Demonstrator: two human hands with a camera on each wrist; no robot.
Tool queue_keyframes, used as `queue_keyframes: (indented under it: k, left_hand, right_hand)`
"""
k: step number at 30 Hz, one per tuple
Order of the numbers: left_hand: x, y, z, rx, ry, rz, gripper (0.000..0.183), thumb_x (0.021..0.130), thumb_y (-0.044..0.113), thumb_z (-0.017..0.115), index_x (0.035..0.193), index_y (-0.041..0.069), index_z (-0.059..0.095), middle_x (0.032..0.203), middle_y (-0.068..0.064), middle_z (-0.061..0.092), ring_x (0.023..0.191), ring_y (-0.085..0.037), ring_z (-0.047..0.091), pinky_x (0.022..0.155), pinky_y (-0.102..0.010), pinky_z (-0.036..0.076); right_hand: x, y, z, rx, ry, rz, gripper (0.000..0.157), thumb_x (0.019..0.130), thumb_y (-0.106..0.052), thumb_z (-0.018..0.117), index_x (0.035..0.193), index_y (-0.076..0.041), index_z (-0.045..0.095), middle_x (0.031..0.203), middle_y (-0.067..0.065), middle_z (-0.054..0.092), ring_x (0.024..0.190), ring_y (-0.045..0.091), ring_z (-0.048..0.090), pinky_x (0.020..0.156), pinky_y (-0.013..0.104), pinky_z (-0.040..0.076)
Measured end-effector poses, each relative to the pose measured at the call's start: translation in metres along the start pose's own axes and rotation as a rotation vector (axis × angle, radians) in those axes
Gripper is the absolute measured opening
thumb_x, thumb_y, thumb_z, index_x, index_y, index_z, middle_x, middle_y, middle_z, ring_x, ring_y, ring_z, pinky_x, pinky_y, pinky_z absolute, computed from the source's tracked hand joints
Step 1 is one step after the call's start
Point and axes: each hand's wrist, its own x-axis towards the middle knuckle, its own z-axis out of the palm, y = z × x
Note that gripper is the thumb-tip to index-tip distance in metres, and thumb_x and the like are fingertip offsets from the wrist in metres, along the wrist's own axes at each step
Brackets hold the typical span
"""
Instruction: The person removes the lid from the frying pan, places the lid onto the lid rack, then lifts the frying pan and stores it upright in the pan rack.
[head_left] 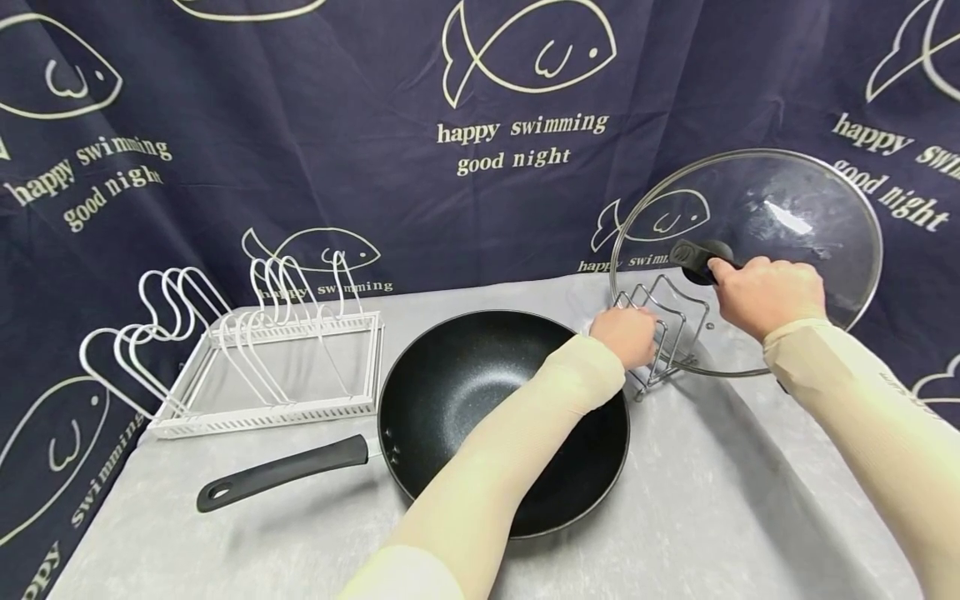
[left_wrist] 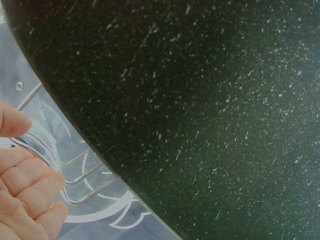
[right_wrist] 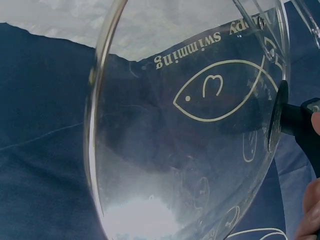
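Observation:
My left hand grips the near end of a small metal wire rack at the wok's right. In the left wrist view, the thumb and fingers close around its bent wire. A large glass pan lid stands nearly upright at the rack's right, its lower rim close to the tabletop; whether the rack bears it, I cannot tell. My right hand holds the lid's black handle, seen also at the right wrist view's edge beside the clear glass. Beneath my left forearm sits a black wok.
The wok's long handle points left toward the table's near side. A white dish rack with tall looped dividers stands at the back left. Behind the grey table hangs a dark blue fish-print cloth.

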Motion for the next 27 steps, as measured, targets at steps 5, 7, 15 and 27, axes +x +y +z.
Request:
queue_keyframes:
  k: [5, 7, 15, 27]
  left_hand:
    - [0.001, 0.001, 0.001, -0.001, -0.003, -0.006, 0.032, 0.093, 0.033, 0.054, 0.124, 0.03, 0.063, 0.12, 0.014, 0.063, 0.096, -0.011, 0.064, 0.076, -0.026, 0.052]
    - [0.002, 0.001, 0.002, 0.0, -0.003, -0.006, 0.031, 0.093, 0.032, 0.053, 0.123, 0.029, 0.064, 0.116, 0.013, 0.064, 0.094, -0.011, 0.064, 0.075, -0.027, 0.052]
    - [0.001, -0.005, 0.001, -0.087, -0.07, -0.014, 0.038, 0.092, 0.033, 0.055, 0.129, 0.024, 0.059, 0.12, 0.011, 0.063, 0.1, -0.008, 0.062, 0.078, -0.026, 0.052]
    - [-0.009, -0.017, -0.02, -0.262, -0.162, -0.037, 0.037, 0.092, 0.04, 0.053, 0.128, 0.033, 0.061, 0.124, 0.018, 0.06, 0.106, -0.004, 0.058, 0.077, -0.025, 0.05]
  right_hand:
    - [-0.002, 0.001, 0.006, 0.0, 0.09, -0.008, 0.009, 0.076, -0.006, 0.055, 0.081, -0.002, 0.049, 0.047, 0.023, 0.037, 0.039, 0.051, 0.042, 0.034, 0.055, 0.029]
    - [-0.002, 0.0, 0.007, -0.001, 0.124, -0.015, 0.009, 0.077, -0.007, 0.054, 0.082, -0.001, 0.051, 0.048, 0.025, 0.038, 0.04, 0.051, 0.042, 0.034, 0.055, 0.029]
    - [-0.005, -0.009, 0.001, 0.032, 0.109, 0.04, 0.026, 0.075, -0.015, 0.057, 0.095, 0.0, 0.063, 0.063, 0.033, 0.049, 0.055, 0.053, 0.048, 0.039, 0.059, 0.033]
    - [-0.01, -0.021, -0.008, 0.12, 0.308, -0.055, 0.042, 0.078, -0.03, 0.035, 0.088, 0.001, 0.061, 0.092, 0.032, 0.05, 0.09, 0.052, 0.046, 0.067, 0.064, 0.031]
